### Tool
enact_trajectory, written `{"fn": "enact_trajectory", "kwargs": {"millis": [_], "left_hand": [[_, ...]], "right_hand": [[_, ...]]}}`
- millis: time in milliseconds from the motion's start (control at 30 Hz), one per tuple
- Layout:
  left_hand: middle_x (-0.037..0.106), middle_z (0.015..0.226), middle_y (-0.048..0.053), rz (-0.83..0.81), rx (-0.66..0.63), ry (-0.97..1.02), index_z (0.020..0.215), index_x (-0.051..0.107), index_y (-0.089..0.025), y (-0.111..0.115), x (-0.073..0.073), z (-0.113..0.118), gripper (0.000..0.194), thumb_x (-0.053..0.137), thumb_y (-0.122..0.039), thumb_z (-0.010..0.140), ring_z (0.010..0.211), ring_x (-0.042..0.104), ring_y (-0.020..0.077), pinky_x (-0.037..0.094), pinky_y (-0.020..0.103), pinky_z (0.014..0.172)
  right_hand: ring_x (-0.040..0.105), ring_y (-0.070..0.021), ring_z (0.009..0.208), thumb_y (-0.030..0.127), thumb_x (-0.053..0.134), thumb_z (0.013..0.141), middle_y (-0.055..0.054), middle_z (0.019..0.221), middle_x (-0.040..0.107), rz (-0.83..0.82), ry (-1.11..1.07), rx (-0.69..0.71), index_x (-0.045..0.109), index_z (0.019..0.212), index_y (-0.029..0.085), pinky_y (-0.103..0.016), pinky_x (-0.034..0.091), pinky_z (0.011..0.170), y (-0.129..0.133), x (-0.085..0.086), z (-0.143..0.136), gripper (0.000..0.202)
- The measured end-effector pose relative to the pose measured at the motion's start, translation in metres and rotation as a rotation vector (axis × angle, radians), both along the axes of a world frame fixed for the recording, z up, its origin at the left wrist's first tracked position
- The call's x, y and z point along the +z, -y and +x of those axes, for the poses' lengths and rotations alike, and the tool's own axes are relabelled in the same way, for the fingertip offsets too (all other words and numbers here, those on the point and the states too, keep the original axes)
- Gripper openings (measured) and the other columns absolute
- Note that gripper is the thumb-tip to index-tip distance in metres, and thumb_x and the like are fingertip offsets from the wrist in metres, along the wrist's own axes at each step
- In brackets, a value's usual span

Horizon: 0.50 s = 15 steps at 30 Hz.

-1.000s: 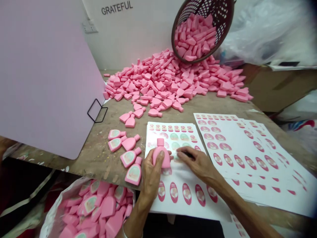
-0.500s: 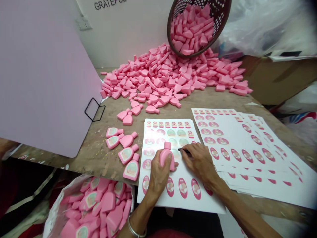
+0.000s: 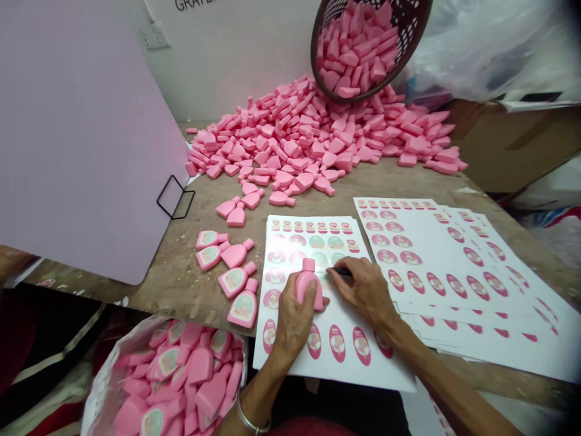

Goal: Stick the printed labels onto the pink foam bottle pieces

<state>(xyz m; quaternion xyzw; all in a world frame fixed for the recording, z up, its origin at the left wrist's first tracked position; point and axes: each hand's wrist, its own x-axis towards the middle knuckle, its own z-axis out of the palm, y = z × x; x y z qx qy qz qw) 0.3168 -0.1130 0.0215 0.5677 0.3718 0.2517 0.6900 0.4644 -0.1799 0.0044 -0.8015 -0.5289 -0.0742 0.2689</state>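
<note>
A pink bottle [image 3: 308, 283] with no label on its visible side is held upright in my left hand [image 3: 294, 315], thumb across its front. My right hand [image 3: 363, 287] grips a dark, thin tool [image 3: 342, 272] over the sticker sheet [image 3: 363, 375], just right of the bottle. Pink oval, pink arched and green stickers are printed on that sheet. Left of it lie several pink bottles, some with labels, such as a labelled bottle [image 3: 243, 306]. What the tool's tip touches is too small to tell.
Behind is a big pile of pink bottles [image 3: 290, 130] below a tipped brown basket [image 3: 318, 79]. Partly used sticker sheets [image 3: 426, 242] lie at right. A white sack [image 3: 97, 393] of bottles stands lower left, beneath a pale panel [image 3: 91, 139] with a black wire stand [image 3: 176, 197].
My right hand has shifted slightly, and the dark tool now lies at a different angle over the sheet. My left hand still holds the bottle. The whole view has moved a little.
</note>
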Motion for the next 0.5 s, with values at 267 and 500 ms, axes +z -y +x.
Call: {"fn": "enact_trajectory", "kwargs": {"millis": [267,500], "left_hand": [[0.067,0.072,0.005,0.006,-0.002,-0.029,0.105,0.051,-0.017,0.0009,0.0008,0.0001,0.035,0.051,-0.048,0.089,0.07,0.071,0.0214,0.056,0.028,0.062],[0.068,0.073,0.005,0.021,0.009,-0.05,0.105,0.051,-0.017,0.0012,-0.0008,0.0006,0.034,0.05,-0.048,0.089,0.069,0.071,0.0209,0.055,0.028,0.061]], "right_hand": [[0.051,-0.0177,0.07,0.029,0.054,0.088,-0.001,0.066,0.061,-0.012,0.077,0.029,0.06,0.076,0.02,-0.032,0.03,0.069,0.0064,0.0001,0.0044,0.016],[0.051,-0.0169,0.069,0.029,0.054,0.087,-0.001,0.069,0.063,0.018,-0.021,0.039,0.06,0.077,0.02,-0.032,0.031,0.069,0.0073,-0.001,0.005,0.016]]}}
